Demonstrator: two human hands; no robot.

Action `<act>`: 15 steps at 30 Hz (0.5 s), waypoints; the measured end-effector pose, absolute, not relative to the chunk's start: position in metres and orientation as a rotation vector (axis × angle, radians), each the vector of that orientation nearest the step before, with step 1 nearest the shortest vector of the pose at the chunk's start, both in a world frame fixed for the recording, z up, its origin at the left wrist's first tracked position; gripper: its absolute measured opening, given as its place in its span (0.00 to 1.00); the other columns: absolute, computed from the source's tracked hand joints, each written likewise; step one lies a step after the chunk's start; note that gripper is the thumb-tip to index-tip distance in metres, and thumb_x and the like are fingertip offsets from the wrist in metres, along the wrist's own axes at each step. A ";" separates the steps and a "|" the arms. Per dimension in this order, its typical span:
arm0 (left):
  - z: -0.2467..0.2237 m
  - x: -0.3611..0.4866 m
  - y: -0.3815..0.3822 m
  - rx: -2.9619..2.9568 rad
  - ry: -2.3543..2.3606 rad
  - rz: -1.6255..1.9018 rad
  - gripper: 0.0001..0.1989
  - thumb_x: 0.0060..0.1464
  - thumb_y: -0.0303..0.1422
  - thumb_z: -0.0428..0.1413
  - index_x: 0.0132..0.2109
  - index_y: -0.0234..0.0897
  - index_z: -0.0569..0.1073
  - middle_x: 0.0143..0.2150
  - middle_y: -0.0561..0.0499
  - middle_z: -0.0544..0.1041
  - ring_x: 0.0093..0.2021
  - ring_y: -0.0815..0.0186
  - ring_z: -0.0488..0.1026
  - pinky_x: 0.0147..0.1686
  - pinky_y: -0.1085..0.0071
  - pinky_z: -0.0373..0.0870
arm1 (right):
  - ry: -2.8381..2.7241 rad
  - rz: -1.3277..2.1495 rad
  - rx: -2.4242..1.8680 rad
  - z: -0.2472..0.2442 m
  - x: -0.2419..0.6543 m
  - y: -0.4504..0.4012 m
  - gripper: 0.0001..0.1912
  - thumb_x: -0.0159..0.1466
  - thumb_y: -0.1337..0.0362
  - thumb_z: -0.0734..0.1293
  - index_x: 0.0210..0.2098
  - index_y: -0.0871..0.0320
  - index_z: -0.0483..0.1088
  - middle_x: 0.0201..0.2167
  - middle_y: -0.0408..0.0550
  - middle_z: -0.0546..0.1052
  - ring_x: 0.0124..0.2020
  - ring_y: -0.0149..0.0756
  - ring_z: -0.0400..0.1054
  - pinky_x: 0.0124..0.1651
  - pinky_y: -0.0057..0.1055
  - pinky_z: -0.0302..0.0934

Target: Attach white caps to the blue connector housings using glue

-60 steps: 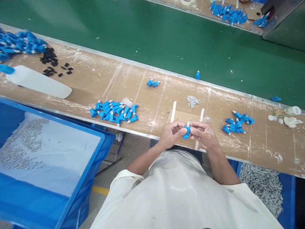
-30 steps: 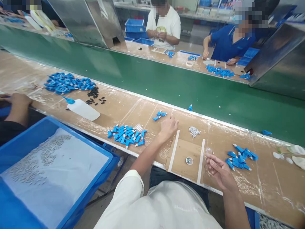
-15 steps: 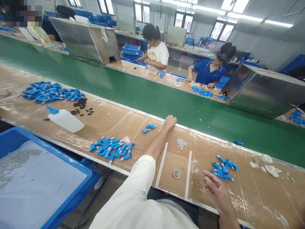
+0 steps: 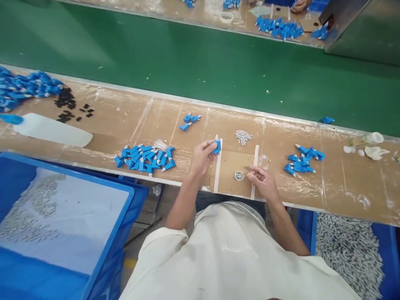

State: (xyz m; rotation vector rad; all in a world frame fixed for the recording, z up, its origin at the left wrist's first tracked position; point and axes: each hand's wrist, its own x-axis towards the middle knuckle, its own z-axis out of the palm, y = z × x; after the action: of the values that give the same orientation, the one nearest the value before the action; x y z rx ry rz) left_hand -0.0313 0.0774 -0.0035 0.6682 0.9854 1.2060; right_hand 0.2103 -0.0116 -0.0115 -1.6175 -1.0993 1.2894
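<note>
My left hand [image 4: 201, 157] pinches a small blue plastic piece with a white tip [image 4: 217, 146], held upright over the left white strip. The fingers of my right hand [image 4: 261, 179] are pressed together beside a small round cup [image 4: 239, 176] of tiny shiny parts. Something thin and dark seems to stick out from those fingertips, too small to name. Behind the cup lies a heap of small grey pieces [image 4: 243, 137]. Several blue pieces [image 4: 303, 159] lie to the right of my right hand, and a bigger pile of blue pieces [image 4: 145, 158] is left of my left hand.
A green conveyor belt [image 4: 187, 62] runs beyond the bench. At left are a white bottle [image 4: 56, 130], black pieces [image 4: 65, 98] and a large blue heap [image 4: 28, 87]. Blue bins [image 4: 129, 208] stand below the bench on both sides. A co-worker's hand [image 4: 300, 5] shows across the belt.
My left hand has come back from the belt's edge with the blue piece. My right hand has moved left, close to the cup. The view has tilted down.
</note>
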 end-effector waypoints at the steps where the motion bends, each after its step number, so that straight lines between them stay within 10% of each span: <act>1: -0.008 -0.031 0.064 0.623 0.995 1.197 0.18 0.42 0.43 0.70 0.32 0.35 0.76 0.27 0.54 0.73 0.25 0.73 0.67 0.24 0.77 0.62 | -1.110 1.285 -1.618 -0.016 0.207 -0.010 0.29 0.52 0.45 0.77 0.44 0.59 0.81 0.28 0.44 0.76 0.25 0.31 0.64 0.28 0.30 0.64; 15: -0.041 -0.023 0.035 0.523 0.943 1.180 0.22 0.40 0.46 0.71 0.34 0.34 0.75 0.27 0.54 0.73 0.25 0.73 0.69 0.25 0.75 0.65 | -1.176 1.261 -1.606 -0.019 0.198 -0.002 0.22 0.51 0.46 0.77 0.35 0.58 0.83 0.30 0.48 0.80 0.27 0.33 0.68 0.28 0.31 0.67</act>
State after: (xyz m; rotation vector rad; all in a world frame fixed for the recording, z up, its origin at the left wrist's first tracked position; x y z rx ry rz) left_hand -0.0233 0.0350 -0.0407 0.5230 0.9433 1.1799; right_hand 0.1985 -0.0024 -0.0189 -1.6058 -1.1758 1.2615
